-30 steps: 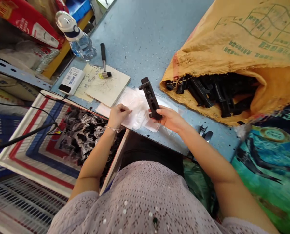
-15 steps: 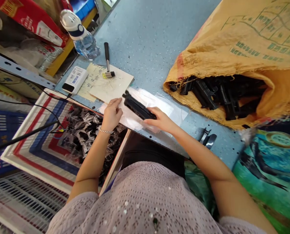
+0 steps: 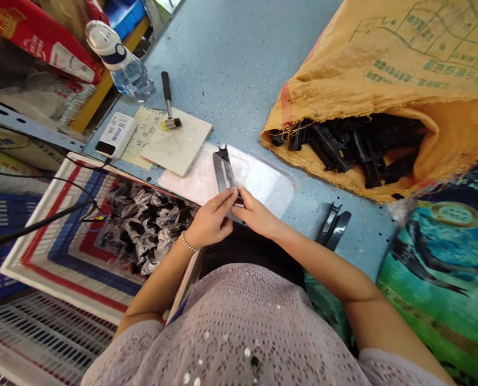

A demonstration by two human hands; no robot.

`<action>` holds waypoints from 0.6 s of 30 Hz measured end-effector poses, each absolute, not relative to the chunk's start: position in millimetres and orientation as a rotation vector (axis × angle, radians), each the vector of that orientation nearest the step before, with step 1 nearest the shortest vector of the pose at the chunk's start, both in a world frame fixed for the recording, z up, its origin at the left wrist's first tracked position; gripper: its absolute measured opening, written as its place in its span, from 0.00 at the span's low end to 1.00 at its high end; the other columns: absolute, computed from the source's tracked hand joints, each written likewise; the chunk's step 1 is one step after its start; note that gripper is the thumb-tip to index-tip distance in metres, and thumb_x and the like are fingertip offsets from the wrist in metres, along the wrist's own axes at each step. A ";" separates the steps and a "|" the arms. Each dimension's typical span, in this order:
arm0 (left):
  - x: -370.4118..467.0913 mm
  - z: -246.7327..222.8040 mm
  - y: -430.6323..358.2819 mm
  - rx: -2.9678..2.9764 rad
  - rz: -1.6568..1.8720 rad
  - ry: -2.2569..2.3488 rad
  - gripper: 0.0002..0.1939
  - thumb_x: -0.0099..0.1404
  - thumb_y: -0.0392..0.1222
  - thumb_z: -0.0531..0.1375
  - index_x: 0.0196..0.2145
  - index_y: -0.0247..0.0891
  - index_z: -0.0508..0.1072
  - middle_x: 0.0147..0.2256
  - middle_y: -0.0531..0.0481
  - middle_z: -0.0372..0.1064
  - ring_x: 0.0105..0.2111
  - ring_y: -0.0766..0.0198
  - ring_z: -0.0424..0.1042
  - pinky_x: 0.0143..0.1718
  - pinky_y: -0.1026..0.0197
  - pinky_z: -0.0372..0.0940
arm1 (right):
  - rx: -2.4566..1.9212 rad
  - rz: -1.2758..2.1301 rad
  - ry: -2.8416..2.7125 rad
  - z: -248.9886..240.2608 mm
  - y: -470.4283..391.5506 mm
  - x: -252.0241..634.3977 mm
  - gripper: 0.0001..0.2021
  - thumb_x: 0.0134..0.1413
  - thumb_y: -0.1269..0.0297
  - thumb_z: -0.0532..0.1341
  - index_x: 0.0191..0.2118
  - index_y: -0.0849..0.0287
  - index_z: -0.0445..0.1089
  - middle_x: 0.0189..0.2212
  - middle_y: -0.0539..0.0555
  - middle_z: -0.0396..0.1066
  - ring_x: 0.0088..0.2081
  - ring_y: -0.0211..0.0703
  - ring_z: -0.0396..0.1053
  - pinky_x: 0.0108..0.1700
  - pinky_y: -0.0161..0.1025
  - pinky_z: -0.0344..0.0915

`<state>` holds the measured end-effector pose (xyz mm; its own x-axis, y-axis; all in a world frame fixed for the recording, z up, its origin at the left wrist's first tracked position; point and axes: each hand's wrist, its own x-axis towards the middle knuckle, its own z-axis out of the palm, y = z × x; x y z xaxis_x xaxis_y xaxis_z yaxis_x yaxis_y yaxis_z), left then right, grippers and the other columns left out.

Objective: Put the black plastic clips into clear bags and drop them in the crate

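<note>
A black plastic part [image 3: 223, 167], long and narrow, lies inside a clear bag over the white plastic bags [image 3: 260, 179] at the table's front edge. My left hand [image 3: 212, 219] pinches the near end of that bag, its fingertips meeting those of my right hand [image 3: 257, 214]. The right thumb and fingers are closed on the same end, beside the part's lower tip. The far forked end of the part points away from me. Fingers hide the bag's near edge.
An orange sack [image 3: 383, 80] of black parts lies at the right. Two black pieces [image 3: 333, 225] rest near the front edge. A hammer [image 3: 167, 99], board [image 3: 186, 145], white device [image 3: 117, 134] and bottle [image 3: 122, 67] stand left. Below is a basket [image 3: 33, 236] with wrapped parts.
The black part has turned more upright in view and now sits in a clear bag. My left hand has moved right to meet my right hand at its near end.
</note>
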<state>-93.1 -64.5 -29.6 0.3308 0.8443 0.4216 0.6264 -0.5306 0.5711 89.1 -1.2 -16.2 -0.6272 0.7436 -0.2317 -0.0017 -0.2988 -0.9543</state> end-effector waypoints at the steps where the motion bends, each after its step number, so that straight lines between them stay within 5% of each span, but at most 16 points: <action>1: -95.5 -24.2 -66.0 2.281 1.018 1.380 0.35 0.69 0.33 0.57 0.72 0.42 0.58 0.64 0.37 0.66 0.63 0.52 0.70 0.63 0.49 0.71 | -0.884 1.995 -1.442 -10.6 -8.5 92.4 0.26 0.58 0.62 0.66 0.62 0.55 0.67 0.60 0.57 0.70 0.65 0.52 0.64 0.71 0.56 0.58; 7: -144.0 59.0 -117.8 1.829 1.120 1.783 0.18 0.66 0.38 0.62 0.50 0.55 0.80 0.45 0.52 0.79 0.44 0.56 0.79 0.52 0.48 0.76 | -0.475 2.302 -1.506 21.4 -30.3 128.2 0.27 0.68 0.59 0.60 0.69 0.51 0.61 0.63 0.58 0.71 0.61 0.45 0.71 0.64 0.52 0.67; 12: -262.7 68.6 -168.2 1.332 0.436 2.122 0.11 0.60 0.60 0.60 0.39 0.76 0.79 0.43 0.71 0.79 0.51 0.44 0.77 0.61 0.34 0.67 | -1.122 1.684 -2.051 34.8 -1.7 230.8 0.18 0.69 0.59 0.56 0.59 0.54 0.73 0.53 0.57 0.78 0.52 0.47 0.77 0.58 0.51 0.72; 15: -318.2 -3.8 -179.6 1.084 0.256 2.372 0.11 0.51 0.59 0.60 0.30 0.61 0.80 0.24 0.59 0.76 0.36 0.42 0.79 0.51 0.31 0.72 | -1.620 1.020 -2.445 36.6 7.0 304.8 0.20 0.66 0.68 0.52 0.55 0.54 0.77 0.52 0.59 0.77 0.54 0.54 0.75 0.58 0.54 0.72; 18: -325.9 -80.0 -188.5 0.909 -0.003 2.527 0.12 0.45 0.53 0.60 0.24 0.45 0.75 0.16 0.46 0.65 0.33 0.36 0.78 0.43 0.31 0.70 | -1.922 0.588 -2.622 30.6 2.4 345.4 0.28 0.60 0.76 0.49 0.61 0.55 0.74 0.60 0.63 0.71 0.59 0.64 0.71 0.57 0.62 0.71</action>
